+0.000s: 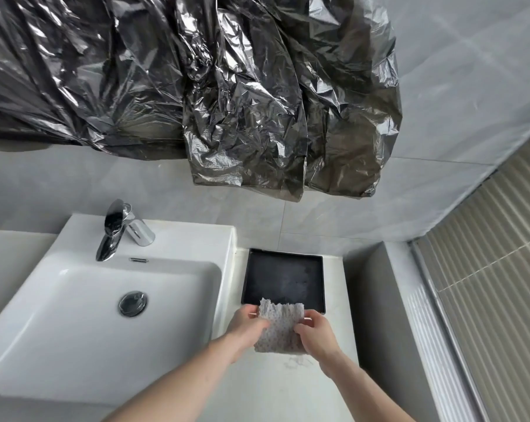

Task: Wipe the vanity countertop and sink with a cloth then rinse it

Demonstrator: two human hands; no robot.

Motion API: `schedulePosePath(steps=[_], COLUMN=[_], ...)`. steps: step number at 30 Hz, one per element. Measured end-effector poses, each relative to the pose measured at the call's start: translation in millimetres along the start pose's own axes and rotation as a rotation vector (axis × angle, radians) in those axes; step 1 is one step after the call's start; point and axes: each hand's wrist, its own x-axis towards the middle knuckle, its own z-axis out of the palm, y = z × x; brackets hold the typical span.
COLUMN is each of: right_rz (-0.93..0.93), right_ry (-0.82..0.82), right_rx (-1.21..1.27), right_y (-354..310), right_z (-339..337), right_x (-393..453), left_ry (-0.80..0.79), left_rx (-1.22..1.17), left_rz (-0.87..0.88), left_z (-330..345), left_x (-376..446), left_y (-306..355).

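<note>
Cloth [280,328], a grey dotted sheet with a ragged top edge, hangs spread between both hands above the right stretch of the vanity countertop [276,388], just in front of the near edge of a black tray [283,278]. The left hand [247,325] pinches its left side with thumb and curled fingers, and the right hand [314,330] grips the right side the same way; holding it by two sides looks like a way to open or fold it into a flat pad before it goes down on the surface. Below it, the countertop shows a faint smudge near the front edge, a likely first target. The tray sits against the back wall at the countertop's rear, close to the right side of the sink [75,315], so wiping under it would mean lifting or working round it. The sink's white basin fills the left, its drain [133,303] shut or plugged as far as can be judged, with the chrome faucet [117,229] at its back edge, within reach for the later rinse. Crumpled black plastic sheeting [197,86] covers the wall above.
</note>
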Motion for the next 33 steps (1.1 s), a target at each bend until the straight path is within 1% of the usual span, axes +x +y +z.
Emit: schedulePosePath(steps=[3,7,9,11,13,15,18,20,22,25,27,31,33], right_rz=[-0.035,-0.094,-0.133,-0.177,-0.213,-0.239,-0.281,-0.306,-0.297,-0.232,-0.211,-0.174,-0.155], right_ry=[0.037,0.112,0.141,0.153,0.125,0.076,0.007,-0.051,-0.093,-0.13,-0.14,-0.174,-0.192], right_rx=[-0.078,-0.133,-0.174,-0.262,-0.464,-0.643,-0.812,-0.903,-0.974,-1.066,-1.106,-1.097,-1.079], right_y=[-17.6,-45.6,-57.4,-62.3,-55.7,-38.4,-13.4,-4.0,3.5,11.1,14.9,9.2,1.5], right_z=[-2.3,-4.1,-4.4,-3.7,-1.9,-0.1,2.8,5.7,8.9,12.2,12.8,12.1,12.1], right_x=[27.6,72.0,89.5,99.2,104.6,109.6,115.8,117.1,119.1,120.3,119.5,116.7,115.9], left_ry=[0.037,0.098,0.1,0.096,0.077,-0.001,-0.101,-0.139,-0.178,-0.208,-0.209,-0.211,-0.217], left_rx=[0.06,0.121,0.208,0.403,0.68,0.9,1.107,1.214,1.304,1.405,1.436,1.507,1.501], left_rz=[0.035,0.16,0.213,0.25,0.294,0.382,0.466,0.451,0.391,0.299,0.271,0.226,0.196], left_z=[4.7,4.9,1.5,-3.9,-7.6,-5.7,4.2,10.5,14.7,16.2,16.9,19.9,21.1], left_x=[24.3,56.7,73.3,87.3,94.5,97.3,100.5,105.7,108.1,109.4,108.5,105.0,100.9], left_y=[23.7,63.9,75.4,75.5,67.0,55.3,40.5,34.5,31.5,28.9,29.0,34.7,37.3])
